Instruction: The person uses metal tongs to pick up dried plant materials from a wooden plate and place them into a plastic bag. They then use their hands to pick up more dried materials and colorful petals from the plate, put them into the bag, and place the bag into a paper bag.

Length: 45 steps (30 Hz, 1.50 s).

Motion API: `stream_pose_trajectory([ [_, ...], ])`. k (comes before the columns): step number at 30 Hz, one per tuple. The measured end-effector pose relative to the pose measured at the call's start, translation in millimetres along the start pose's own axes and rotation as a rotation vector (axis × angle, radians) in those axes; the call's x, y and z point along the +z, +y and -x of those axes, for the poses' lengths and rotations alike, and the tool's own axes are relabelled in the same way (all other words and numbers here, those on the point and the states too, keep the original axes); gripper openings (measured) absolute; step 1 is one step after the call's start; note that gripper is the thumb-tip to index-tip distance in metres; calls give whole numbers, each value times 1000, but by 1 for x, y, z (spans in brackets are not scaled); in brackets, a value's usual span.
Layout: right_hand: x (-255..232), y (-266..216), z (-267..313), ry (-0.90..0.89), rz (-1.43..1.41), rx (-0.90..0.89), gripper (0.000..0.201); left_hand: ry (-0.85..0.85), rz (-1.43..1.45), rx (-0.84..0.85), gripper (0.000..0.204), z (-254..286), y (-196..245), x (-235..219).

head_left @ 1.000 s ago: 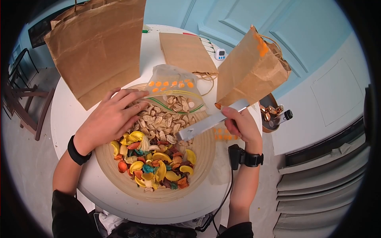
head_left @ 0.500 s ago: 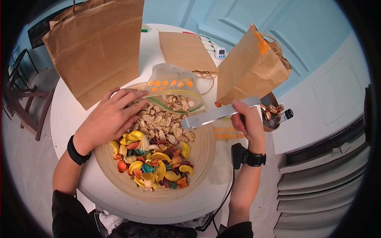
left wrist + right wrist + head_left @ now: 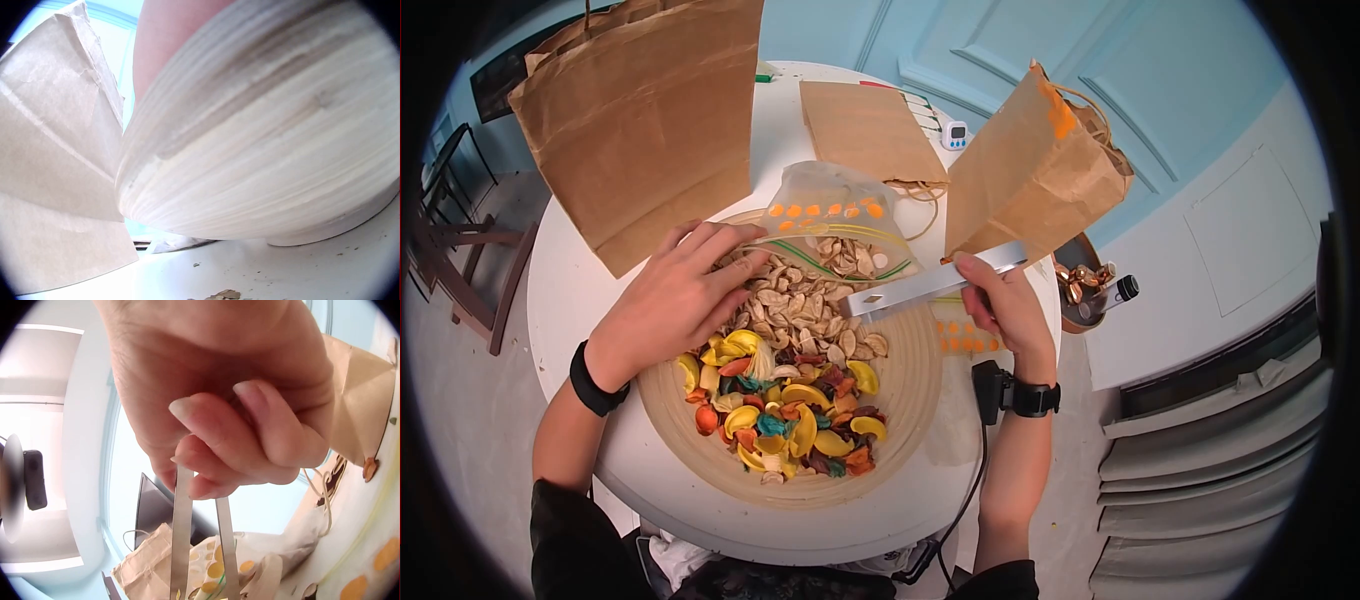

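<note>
A round wooden bowl [image 3: 662, 440] holds pale dried pods [image 3: 785, 300] at its far side and coloured potpourri [image 3: 805, 420] nearer me. Over its far rim lies a zip bag [image 3: 825, 185] with orange dots, mouth toward me, pale pods inside. My left hand [image 3: 685, 285] reaches across the left rim, index and middle fingers holding the left corner of the bag's mouth. Metal tongs [image 3: 920, 285] are in my right hand [image 3: 1010, 305], held between thumb and curled fingers. Their tips hang over the pale pods. Two separate arms of the tongs show in the right wrist view.
A large paper bag [image 3: 640, 130] stands behind the bowl on the left, another paper bag [image 3: 1040, 170] on the right. A folded paper bag [image 3: 870, 130] lies between them, near a white timer [image 3: 955, 135]. A dotted bag [image 3: 968, 335] lies right of the bowl.
The right hand and tongs swung up to the right, then came back down-left over the pale pods. The left hand and the zip bag's mouth shifted slightly left.
</note>
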State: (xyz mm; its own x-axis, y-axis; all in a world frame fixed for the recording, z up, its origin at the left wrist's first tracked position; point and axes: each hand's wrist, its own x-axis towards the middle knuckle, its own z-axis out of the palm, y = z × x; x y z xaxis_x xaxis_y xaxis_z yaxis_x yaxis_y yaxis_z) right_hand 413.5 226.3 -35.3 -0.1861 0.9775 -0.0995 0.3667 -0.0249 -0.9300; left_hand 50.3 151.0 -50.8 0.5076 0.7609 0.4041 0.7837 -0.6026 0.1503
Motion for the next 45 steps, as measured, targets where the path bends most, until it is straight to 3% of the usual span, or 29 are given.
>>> stream_pose_trajectory([
  [12, 26, -12, 12, -35, 119, 25, 32, 6, 6, 7, 44, 1, 0, 0],
  [25, 29, -9, 7, -59, -74, 23, 30, -25, 53, -6, 39, 1, 1, -6],
  [36, 14, 0, 4, -123, -336, 13, 42, 15, 28, -28, 61, 1, 1, -2],
  [39, 17, -2, 3, -85, -479, -101, 47, 50, 31, -20, 64, 0, 4, -4],
  [45, 41, -16, 7, 276, -285, -214, 47, 123, 40, -8, 65, -1, 2, -4],
])
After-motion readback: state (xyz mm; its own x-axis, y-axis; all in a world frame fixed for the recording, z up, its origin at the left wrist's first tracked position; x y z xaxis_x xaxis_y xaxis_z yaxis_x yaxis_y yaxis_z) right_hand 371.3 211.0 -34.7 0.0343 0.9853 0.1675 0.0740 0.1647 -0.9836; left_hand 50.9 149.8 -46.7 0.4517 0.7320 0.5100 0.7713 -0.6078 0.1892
